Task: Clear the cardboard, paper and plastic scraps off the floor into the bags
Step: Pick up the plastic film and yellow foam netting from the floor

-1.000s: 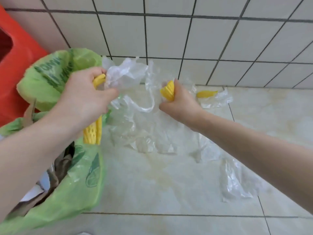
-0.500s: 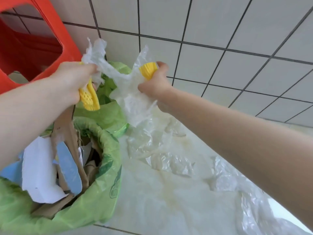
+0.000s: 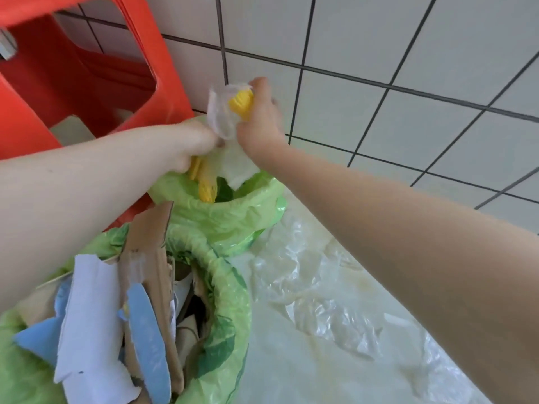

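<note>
Both hands hover over the mouth of the far green bag (image 3: pixel 224 211). My left hand (image 3: pixel 192 144) grips a yellow foam net (image 3: pixel 205 186) that hangs down into that bag, together with crumpled clear plastic (image 3: pixel 221 115). My right hand (image 3: pixel 259 118) grips another yellow foam net (image 3: pixel 240 102) wrapped in the same clear plastic, just above the bag's opening. The near green bag (image 3: pixel 221 301) is stuffed with brown cardboard (image 3: pixel 148 249) and white and blue paper scraps (image 3: pixel 87 310). More clear plastic sheets (image 3: pixel 329 301) lie flat on the floor to the right.
A red plastic stool (image 3: pixel 87 68) stands at the left against the white tiled wall (image 3: pixel 379 53), right behind the far bag. The pale floor (image 3: pixel 291 368) stretches to the right of the bags under the plastic sheets.
Both hands carried the yellow nets and clear plastic left from the floor, then came together over the far green bag. The view swung left and down onto the bags.
</note>
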`<state>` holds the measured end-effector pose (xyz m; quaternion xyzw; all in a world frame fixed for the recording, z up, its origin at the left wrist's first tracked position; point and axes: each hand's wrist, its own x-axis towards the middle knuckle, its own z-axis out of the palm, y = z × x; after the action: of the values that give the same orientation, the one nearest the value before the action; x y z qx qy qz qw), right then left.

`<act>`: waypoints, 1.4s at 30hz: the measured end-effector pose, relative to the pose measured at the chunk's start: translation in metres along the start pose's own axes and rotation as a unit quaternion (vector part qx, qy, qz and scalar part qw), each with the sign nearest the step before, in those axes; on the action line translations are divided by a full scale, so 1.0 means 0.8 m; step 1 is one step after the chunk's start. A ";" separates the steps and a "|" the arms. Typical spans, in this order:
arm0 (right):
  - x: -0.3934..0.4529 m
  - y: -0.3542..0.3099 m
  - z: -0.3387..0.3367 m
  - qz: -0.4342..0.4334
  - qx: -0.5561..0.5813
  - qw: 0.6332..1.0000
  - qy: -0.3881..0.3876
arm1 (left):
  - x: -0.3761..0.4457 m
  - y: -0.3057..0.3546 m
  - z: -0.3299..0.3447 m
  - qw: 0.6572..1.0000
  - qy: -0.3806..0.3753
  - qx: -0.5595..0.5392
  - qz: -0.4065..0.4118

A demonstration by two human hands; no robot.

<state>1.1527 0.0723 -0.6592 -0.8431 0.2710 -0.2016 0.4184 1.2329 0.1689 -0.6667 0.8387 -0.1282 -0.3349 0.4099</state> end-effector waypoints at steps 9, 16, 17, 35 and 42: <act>0.009 0.044 0.016 -0.167 -0.428 0.855 -0.241 | 0.003 0.002 -0.015 0.921 -0.054 0.386 0.010; -0.015 0.036 -0.025 -0.216 -0.398 0.875 -0.170 | -0.006 -0.009 -0.023 0.910 -0.047 0.374 0.174; -0.018 0.038 -0.027 -0.220 -0.408 0.869 -0.175 | -0.007 -0.013 -0.017 0.903 -0.071 0.388 0.170; -0.168 0.138 -0.201 -0.083 -0.304 0.927 -0.203 | -0.128 0.050 0.119 0.874 0.013 0.385 0.295; -0.315 0.254 -0.292 0.072 -0.282 0.927 -0.237 | -0.165 0.004 0.312 0.821 -0.204 0.479 0.234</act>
<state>0.7671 -0.0115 -0.7207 -0.9279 0.2695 0.1192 0.2285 0.9686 0.0808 -0.7137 0.7869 -0.5453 -0.2884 -0.0134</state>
